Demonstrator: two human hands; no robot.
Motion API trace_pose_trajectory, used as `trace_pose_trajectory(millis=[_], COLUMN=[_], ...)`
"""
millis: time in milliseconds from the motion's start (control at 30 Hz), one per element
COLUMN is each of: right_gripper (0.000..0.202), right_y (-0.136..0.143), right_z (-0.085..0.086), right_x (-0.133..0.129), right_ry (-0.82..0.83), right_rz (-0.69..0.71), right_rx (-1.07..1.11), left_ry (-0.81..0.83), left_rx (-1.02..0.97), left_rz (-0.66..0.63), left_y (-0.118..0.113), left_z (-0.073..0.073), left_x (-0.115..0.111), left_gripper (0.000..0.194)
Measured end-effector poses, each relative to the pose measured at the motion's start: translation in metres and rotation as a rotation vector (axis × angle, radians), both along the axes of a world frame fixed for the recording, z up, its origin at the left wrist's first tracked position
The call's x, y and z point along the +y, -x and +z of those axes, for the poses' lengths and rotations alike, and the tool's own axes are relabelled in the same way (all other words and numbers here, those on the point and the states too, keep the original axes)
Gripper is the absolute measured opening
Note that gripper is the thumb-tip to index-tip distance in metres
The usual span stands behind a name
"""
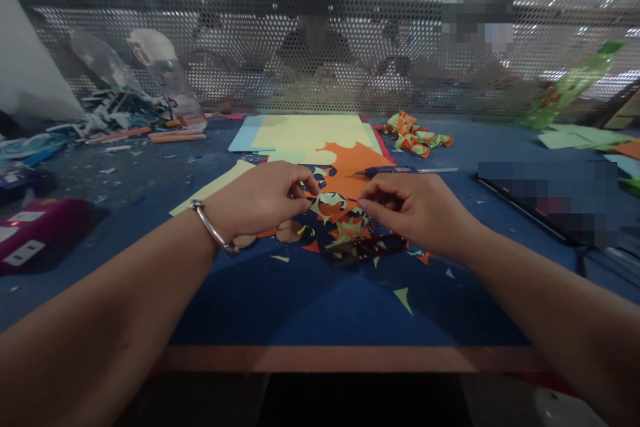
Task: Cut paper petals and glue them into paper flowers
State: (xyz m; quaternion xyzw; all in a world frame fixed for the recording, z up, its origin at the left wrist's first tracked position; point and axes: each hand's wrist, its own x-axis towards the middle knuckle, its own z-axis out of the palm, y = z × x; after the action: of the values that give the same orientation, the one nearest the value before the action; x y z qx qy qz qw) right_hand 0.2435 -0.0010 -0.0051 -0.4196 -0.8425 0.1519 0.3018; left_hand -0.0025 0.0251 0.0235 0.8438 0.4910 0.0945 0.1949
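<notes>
My left hand (273, 197), a silver bangle at its wrist, has its fingers curled and thumb close to the index finger. At its fingertips is a curved pale green paper cut-out (333, 199). Facing it, my right hand (417, 207) is closed, thumb and fingers drawn together; what lies between them is too small to make out. An orange paper sheet (345, 163) with scalloped cut edges lies just beyond. Across it rests a blue pen-like craft knife (395, 171). Green and orange paper scraps (353, 230) are heaped below my hands, by a dark elongated object (380, 247).
Yellow sheets (310, 130) are stacked at the back, with crumpled orange-green paper (415, 137) to their right. A phone-like dark device (530, 210) lies right, a green bottle (570, 87) behind it. Left are a clear bottle (173, 80), a magenta case (45, 230) and pens (177, 137).
</notes>
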Motion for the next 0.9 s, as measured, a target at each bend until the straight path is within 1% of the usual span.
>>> trace_pose_trajectory(millis=[67, 200, 367, 567, 700, 767, 833, 867, 900], right_gripper=[0.015, 0.014, 0.017, 0.017, 0.015, 0.015, 0.016, 0.016, 0.017], right_y=[-0.001, -0.002, -0.003, -0.006, -0.006, -0.005, -0.004, -0.004, -0.005], right_z=[0.000, 0.002, 0.002, 0.001, 0.002, 0.003, 0.003, 0.003, 0.003], right_x=[0.000, 0.000, 0.001, 0.002, 0.001, 0.001, 0.001, 0.001, 0.001], right_ry=[0.003, 0.010, 0.037, 0.034, 0.008, -0.001, -0.005, -0.004, -0.005], right_rz=[0.002, -0.010, -0.029, -0.043, -0.048, -0.047, -0.045, -0.044, -0.047], right_rx=[-0.003, -0.015, -0.003, -0.019, -0.026, -0.032, -0.036, -0.036, -0.034], left_ry=[-0.010, 0.019, 0.044, 0.043, 0.029, 0.039, 0.069, 0.086, 0.097], left_rx=[0.054, 0.195, 0.277, 0.301, 0.281, 0.289, 0.294, 0.281, 0.255], left_rz=[-0.011, -0.057, -0.101, -0.160, -0.125, -0.080, -0.048, -0.040, -0.037], left_y=[0.001, 0.004, 0.011, 0.024, 0.037, 0.040, 0.040, 0.040, 0.039], left_z=[0.005, 0.015, 0.025, 0.024, 0.019, 0.017, 0.017, 0.018, 0.019], left_x=[-0.002, -0.007, -0.009, -0.006, -0.003, -0.003, -0.004, -0.004, -0.005], left_gripper=[0.027, 0.022, 0.023, 0.025, 0.026, 0.018, 0.005, 0.003, 0.005])
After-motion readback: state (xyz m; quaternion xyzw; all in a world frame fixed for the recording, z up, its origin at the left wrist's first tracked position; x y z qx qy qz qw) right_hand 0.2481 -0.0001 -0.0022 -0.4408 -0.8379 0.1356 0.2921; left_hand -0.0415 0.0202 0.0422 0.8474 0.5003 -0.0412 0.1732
